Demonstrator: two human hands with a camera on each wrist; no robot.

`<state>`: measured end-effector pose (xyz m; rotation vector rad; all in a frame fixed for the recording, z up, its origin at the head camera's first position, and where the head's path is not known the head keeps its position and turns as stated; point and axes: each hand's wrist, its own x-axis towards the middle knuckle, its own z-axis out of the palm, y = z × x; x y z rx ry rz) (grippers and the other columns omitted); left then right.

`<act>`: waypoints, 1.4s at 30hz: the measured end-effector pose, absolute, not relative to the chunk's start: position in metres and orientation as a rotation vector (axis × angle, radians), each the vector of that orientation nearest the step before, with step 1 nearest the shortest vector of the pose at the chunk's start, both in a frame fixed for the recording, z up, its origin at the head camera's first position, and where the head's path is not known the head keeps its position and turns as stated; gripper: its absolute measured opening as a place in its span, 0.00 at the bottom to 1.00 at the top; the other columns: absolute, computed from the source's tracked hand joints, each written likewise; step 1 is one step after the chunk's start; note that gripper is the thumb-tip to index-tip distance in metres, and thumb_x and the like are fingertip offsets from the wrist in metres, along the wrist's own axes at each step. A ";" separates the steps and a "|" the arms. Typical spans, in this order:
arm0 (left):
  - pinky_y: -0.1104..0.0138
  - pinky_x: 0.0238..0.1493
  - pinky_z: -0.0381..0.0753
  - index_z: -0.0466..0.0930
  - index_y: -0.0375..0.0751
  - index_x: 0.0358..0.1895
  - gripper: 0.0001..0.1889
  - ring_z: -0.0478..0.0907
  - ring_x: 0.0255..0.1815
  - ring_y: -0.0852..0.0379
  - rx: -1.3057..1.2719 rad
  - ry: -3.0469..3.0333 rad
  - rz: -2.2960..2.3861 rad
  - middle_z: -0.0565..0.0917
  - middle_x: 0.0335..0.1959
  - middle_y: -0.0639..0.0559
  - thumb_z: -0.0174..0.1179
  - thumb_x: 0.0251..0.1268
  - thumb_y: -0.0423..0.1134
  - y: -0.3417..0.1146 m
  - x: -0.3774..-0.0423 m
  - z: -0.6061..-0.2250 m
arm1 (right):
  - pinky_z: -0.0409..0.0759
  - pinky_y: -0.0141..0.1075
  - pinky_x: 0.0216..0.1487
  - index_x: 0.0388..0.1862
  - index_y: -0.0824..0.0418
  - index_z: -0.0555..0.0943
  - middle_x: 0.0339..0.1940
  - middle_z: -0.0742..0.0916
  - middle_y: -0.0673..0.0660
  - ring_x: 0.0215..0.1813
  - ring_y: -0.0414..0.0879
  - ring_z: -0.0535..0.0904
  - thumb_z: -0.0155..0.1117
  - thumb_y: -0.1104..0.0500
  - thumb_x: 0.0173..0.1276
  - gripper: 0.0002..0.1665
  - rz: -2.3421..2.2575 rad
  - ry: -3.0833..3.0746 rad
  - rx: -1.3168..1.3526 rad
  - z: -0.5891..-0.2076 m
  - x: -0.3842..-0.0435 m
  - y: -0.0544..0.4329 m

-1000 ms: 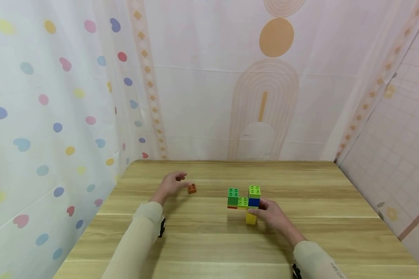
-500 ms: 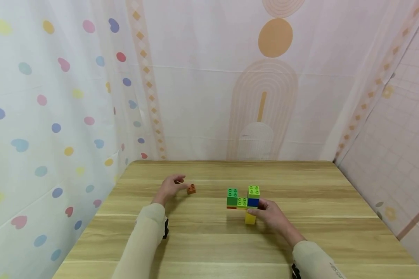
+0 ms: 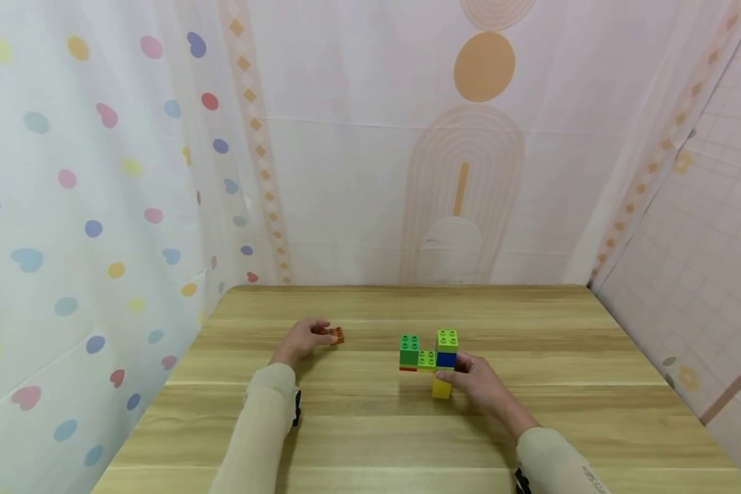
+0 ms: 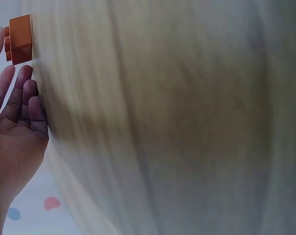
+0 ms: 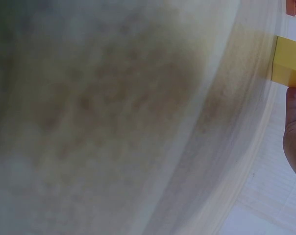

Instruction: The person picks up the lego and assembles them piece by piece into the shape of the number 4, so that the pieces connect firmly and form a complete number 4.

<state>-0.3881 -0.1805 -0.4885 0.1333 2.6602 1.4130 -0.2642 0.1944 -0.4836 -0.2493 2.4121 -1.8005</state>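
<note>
My left hand (image 3: 305, 339) is at a small orange-brown toy brick (image 3: 337, 335) on the table, thumb and fingers spread around its near side. In the left wrist view a gap shows between the fingertips and this brick (image 4: 21, 40), and its studs face the thumb side. My right hand (image 3: 477, 377) pinches a built toy-brick structure from its right side. That structure has a yellow base (image 3: 441, 385), a blue brick (image 3: 447, 359) under a lime one (image 3: 447, 339), a low lime piece in the middle (image 3: 427, 358), and a green brick (image 3: 409, 350) over a thin red layer on the left.
Both hands work over a wood-grain table (image 3: 370, 439). Behind it hangs a pale patterned curtain (image 3: 346, 171), and a dotted curtain (image 3: 99, 274) runs along the left side.
My left hand has shifted slightly toward the orange-brown brick, its fingers coming down around it. The right hand keeps its grip on the structure without visible movement.
</note>
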 end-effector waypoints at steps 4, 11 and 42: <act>0.52 0.57 0.71 0.75 0.32 0.64 0.26 0.74 0.54 0.44 0.110 2.685 1.389 0.79 0.54 0.39 0.68 0.65 0.38 -0.179 -0.390 -0.490 | 0.76 0.43 0.55 0.57 0.63 0.82 0.52 0.86 0.56 0.50 0.47 0.79 0.69 0.52 0.68 0.23 -1.811 2.413 -0.273 -0.484 -0.264 0.194; 0.54 0.55 0.73 0.76 0.30 0.61 0.25 0.75 0.53 0.45 0.112 2.690 1.401 0.80 0.53 0.38 0.69 0.63 0.36 -0.174 -0.394 -0.493 | 0.75 0.45 0.56 0.58 0.62 0.82 0.52 0.86 0.56 0.51 0.47 0.79 0.68 0.54 0.69 0.21 -1.808 2.421 -0.247 -0.487 -0.267 0.195; 0.55 0.49 0.76 0.85 0.42 0.47 0.14 0.78 0.45 0.52 0.355 2.742 1.352 0.84 0.43 0.50 0.66 0.66 0.47 -0.166 -0.386 -0.453 | 0.74 0.47 0.60 0.56 0.60 0.83 0.51 0.87 0.54 0.51 0.48 0.79 0.70 0.48 0.66 0.24 -1.796 2.413 -0.212 -0.486 -0.265 0.194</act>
